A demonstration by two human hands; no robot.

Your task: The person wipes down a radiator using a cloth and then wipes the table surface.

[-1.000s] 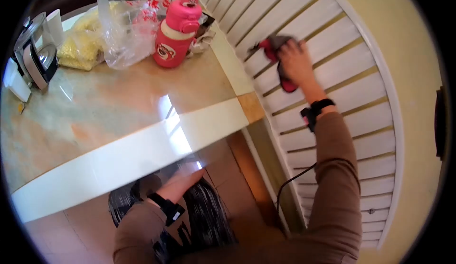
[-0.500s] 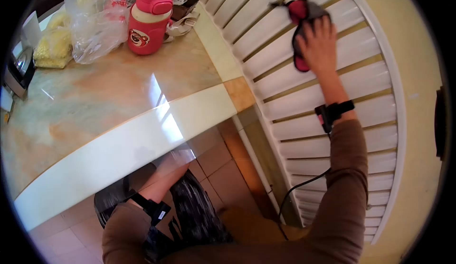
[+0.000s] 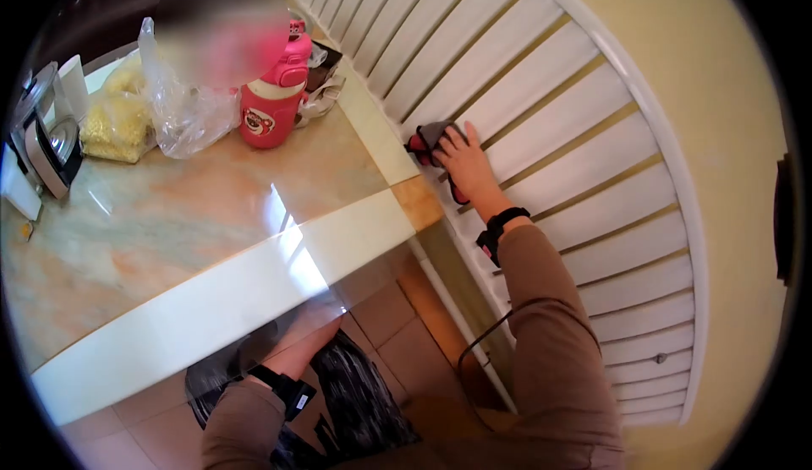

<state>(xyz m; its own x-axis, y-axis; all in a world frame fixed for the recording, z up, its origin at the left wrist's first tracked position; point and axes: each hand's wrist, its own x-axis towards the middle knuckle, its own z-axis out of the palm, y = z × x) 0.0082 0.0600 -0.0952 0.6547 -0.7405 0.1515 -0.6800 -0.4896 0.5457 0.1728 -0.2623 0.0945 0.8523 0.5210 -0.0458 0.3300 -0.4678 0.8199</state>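
My right hand (image 3: 467, 166) lies over a grey cloth with red and black edging (image 3: 433, 136), fingers spread and slightly curled over it. It presses the cloth against the white slatted panel (image 3: 584, 140), near the panel's left edge beside the table corner. My left hand (image 3: 320, 316) is low under the table's front edge, showing only dimly through a clear overhanging sheet. Its fingers are too unclear to make out, and whether it holds anything cannot be seen.
On the marble-patterned table (image 3: 194, 216) stand a pink bottle (image 3: 271, 115), a clear plastic bag (image 3: 194, 119), a bag of yellow grains (image 3: 118, 123) and a metal appliance (image 3: 51, 149). A blurred patch covers the back. A black cable (image 3: 463, 360) hangs by my right arm.
My right hand has slid the cloth left and downward across the slats, from the panel's middle to its edge by the table. The view has shifted slightly. My left hand stays low.
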